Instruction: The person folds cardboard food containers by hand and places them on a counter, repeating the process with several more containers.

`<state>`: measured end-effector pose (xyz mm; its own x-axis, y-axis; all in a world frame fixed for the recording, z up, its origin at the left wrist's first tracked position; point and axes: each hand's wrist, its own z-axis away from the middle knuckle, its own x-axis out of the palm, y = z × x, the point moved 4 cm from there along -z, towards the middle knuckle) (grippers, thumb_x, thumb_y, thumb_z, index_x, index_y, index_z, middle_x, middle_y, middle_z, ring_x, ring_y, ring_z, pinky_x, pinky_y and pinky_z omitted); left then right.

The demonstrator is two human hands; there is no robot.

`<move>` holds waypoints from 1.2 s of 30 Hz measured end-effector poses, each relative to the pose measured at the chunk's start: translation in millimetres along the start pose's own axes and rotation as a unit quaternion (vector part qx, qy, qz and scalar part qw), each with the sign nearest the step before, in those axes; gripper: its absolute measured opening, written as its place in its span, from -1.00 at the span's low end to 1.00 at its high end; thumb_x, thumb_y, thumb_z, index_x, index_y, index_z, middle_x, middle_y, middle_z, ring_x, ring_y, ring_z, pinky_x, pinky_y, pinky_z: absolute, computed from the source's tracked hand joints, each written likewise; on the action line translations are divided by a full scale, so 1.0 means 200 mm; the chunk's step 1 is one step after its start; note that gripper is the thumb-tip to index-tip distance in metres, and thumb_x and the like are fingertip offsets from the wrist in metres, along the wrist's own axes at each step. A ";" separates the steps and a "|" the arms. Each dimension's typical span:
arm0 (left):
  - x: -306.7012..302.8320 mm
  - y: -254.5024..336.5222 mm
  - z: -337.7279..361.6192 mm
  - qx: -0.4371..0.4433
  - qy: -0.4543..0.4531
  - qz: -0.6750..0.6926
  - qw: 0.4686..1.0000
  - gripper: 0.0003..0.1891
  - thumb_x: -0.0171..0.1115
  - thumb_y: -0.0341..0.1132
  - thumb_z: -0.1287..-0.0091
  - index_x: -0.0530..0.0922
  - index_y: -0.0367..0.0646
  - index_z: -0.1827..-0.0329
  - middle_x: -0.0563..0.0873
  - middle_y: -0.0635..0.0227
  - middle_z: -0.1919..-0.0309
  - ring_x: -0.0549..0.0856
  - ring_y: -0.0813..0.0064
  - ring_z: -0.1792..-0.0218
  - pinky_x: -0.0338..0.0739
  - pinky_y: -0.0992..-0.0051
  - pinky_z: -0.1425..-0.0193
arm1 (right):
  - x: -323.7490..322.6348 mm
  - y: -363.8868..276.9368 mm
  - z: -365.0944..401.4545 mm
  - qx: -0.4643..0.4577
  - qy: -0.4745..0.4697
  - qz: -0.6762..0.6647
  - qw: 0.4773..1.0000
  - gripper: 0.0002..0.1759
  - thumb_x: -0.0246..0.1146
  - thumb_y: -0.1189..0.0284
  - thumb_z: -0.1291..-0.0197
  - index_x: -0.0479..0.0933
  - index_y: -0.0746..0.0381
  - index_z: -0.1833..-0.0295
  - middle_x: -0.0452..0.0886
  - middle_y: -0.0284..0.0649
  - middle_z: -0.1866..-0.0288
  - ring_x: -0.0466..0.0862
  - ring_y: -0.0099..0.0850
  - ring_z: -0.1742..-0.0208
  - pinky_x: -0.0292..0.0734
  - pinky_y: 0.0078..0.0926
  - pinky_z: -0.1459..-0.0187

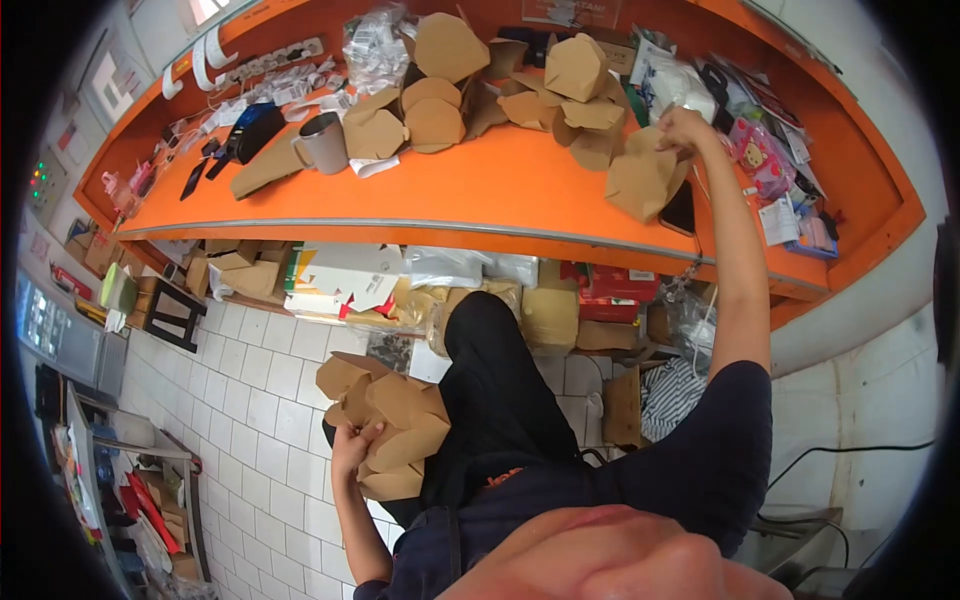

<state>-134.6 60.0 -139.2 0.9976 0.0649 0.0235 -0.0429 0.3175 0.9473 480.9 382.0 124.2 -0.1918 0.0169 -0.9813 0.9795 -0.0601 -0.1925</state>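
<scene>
My left hand point(354, 449) is closed on a cluster of brown cardboard food boxes point(410, 415), held over my lap with their flaps sticking out. Up at the right side of the orange desk, my right hand point(684, 131) pinches the edge of another brown cardboard food box point(640, 180). That box rests tilted on the desktop, beside a dark phone point(678, 208). More folded boxes point(433, 112) are heaped along the back of the desk, some assembled and some overlapping. How the boxes in my left hand fit together is partly hidden.
A grey mug point(322, 143) and a black pouch point(248, 133) stand on the left of the orange desk point(480, 190). Plastic bags point(377, 50) lie at the back. Cartons point(345, 275) fill the space under the desk. At lower left is a metal shelf point(140, 450).
</scene>
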 end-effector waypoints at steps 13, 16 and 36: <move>-0.08 0.05 0.17 -0.021 0.051 -0.026 0.998 -0.69 0.27 -0.50 -0.12 0.50 -0.39 0.07 0.67 0.24 0.28 0.67 0.49 0.35 0.58 0.53 0.30 | -0.09 0.05 0.06 -0.102 0.173 0.022 0.979 -0.15 0.27 0.68 0.21 0.10 0.16 -0.28 0.51 0.09 0.09 0.49 -0.05 -0.04 0.40 -0.29 -0.02; -0.11 0.01 0.20 -0.036 0.058 -0.040 0.997 -0.68 0.28 -0.47 -0.12 0.51 -0.38 0.06 0.67 0.26 0.27 0.67 0.50 0.35 0.57 0.53 0.30 | -0.22 -0.38 0.40 -0.030 -0.084 -0.039 0.995 -0.05 0.31 0.63 0.18 -0.03 0.21 -0.37 0.59 -0.06 0.28 0.60 -0.28 0.17 0.44 -0.44 0.11; -0.15 0.00 0.19 -0.056 -0.007 -0.010 0.998 -0.61 0.26 -0.52 -0.11 0.45 -0.31 -0.04 0.64 0.28 0.15 0.64 0.51 0.20 0.56 0.51 0.16 | 0.52 -0.33 -0.27 -0.051 0.069 -0.546 0.833 -0.31 0.25 0.30 -0.13 0.16 0.33 -0.31 0.39 -0.11 -0.19 0.47 -0.43 -0.13 0.47 -0.51 0.01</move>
<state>-161.7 21.9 -128.1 0.9990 0.0442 0.0097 -0.0275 0.4229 0.9057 400.7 441.4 35.4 -0.9703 0.1212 -0.2092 0.2263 0.1506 -0.9623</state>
